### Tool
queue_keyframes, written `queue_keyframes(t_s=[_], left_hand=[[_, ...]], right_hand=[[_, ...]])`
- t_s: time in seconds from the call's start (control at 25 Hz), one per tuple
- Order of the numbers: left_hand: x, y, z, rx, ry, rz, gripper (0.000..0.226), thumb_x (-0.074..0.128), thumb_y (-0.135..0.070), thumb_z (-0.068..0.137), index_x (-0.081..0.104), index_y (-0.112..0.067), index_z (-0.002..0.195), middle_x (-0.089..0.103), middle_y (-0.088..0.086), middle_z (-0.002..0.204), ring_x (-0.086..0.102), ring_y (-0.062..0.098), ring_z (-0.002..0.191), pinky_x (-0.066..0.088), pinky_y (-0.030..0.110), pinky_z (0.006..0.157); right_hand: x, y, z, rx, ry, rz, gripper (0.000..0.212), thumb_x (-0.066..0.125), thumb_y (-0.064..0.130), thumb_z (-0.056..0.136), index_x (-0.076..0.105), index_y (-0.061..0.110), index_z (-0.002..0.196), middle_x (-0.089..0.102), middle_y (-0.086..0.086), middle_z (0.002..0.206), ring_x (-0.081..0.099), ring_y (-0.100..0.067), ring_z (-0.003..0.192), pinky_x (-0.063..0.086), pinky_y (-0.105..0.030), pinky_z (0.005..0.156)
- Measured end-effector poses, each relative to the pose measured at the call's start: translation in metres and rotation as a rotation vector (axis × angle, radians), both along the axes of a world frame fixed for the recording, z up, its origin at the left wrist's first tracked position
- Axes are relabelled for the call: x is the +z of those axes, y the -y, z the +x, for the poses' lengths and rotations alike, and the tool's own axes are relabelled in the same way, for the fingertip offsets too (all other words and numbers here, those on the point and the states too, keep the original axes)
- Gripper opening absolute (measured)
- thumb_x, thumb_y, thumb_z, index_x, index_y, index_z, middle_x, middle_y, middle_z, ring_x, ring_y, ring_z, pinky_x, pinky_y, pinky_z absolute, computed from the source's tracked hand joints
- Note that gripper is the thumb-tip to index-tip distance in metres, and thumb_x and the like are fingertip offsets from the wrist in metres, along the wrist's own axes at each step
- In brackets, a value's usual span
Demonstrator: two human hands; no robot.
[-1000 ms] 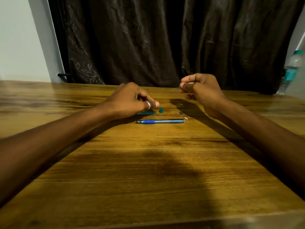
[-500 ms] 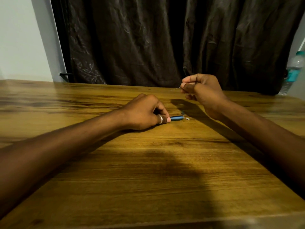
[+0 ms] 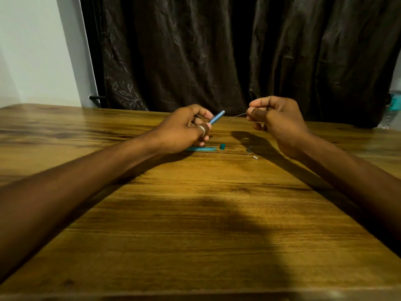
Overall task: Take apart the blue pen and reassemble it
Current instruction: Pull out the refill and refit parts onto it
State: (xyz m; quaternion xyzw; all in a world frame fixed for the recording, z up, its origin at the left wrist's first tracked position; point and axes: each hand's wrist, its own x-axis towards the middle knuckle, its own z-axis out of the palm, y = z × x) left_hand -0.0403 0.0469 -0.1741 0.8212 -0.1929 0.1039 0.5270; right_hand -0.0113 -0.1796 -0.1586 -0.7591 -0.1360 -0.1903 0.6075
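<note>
Left hand [image 3: 184, 129] just grabbed the blue barrel [image 3: 216, 117] off the worktop [image 3: 195, 213]; right hand [image 3: 275, 118] pinches the thin refill [image 3: 236, 116], so reassembly's starting.

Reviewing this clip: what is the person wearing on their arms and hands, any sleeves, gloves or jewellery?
Both forearms are bare, with no sleeves in view and no gloves. The left hand wears a plain silver-coloured metal ring on one finger. The right hand shows no ring, watch or band.
</note>
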Motion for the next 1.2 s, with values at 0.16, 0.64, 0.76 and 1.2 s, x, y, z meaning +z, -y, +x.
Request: queue_keyframes(t_s=[0.16, 0.64, 0.76, 1.2], left_hand=[[0.003, 0.001, -0.002, 0.021, -0.088, 0.1, 0.037, 0.043, -0.015, 0.103, 0.059, -0.033, 0.131, 0.056, -0.003, 0.08, 0.056, 0.005, 0.059, 0.055, 0.023, 0.05], [0.007, -0.006, -0.006, -0.062, -0.05, 0.186, 0.022, 0.052, -0.028, 0.103, 0.064, -0.034, 0.12, 0.072, -0.005, 0.096, 0.054, -0.003, 0.053, 0.041, 0.016, 0.04], [0.007, -0.007, -0.005, -0.09, -0.078, 0.119, 0.024, 0.052, -0.027, 0.102, 0.065, -0.038, 0.12, 0.073, -0.011, 0.09, 0.053, -0.003, 0.053, 0.04, 0.015, 0.04], [0.011, -0.01, -0.005, -0.069, -0.148, 0.054, 0.024, 0.053, -0.023, 0.102, 0.069, -0.03, 0.118, 0.07, -0.008, 0.097, 0.056, 0.001, 0.063, 0.037, 0.018, 0.042]], right_hand=[[-0.001, -0.001, -0.002, 0.011, 0.003, -0.011, 0.012, 0.067, 0.007, 0.093, 0.068, 0.018, 0.097, 0.073, 0.002, 0.084, 0.072, -0.005, 0.079, 0.052, -0.018, 0.061], [0.001, -0.004, -0.005, 0.075, 0.03, -0.003, 0.012, 0.069, 0.009, 0.092, 0.07, 0.018, 0.101, 0.076, 0.006, 0.078, 0.074, -0.007, 0.084, 0.054, -0.023, 0.066], [0.001, -0.005, -0.007, 0.097, 0.053, -0.006, 0.013, 0.069, 0.009, 0.091, 0.07, 0.016, 0.102, 0.077, 0.008, 0.076, 0.075, -0.007, 0.084, 0.054, -0.02, 0.064], [0.004, -0.006, -0.013, 0.139, 0.045, -0.047, 0.016, 0.069, 0.007, 0.092, 0.068, 0.013, 0.105, 0.076, 0.001, 0.082, 0.074, -0.007, 0.08, 0.054, -0.018, 0.061]])
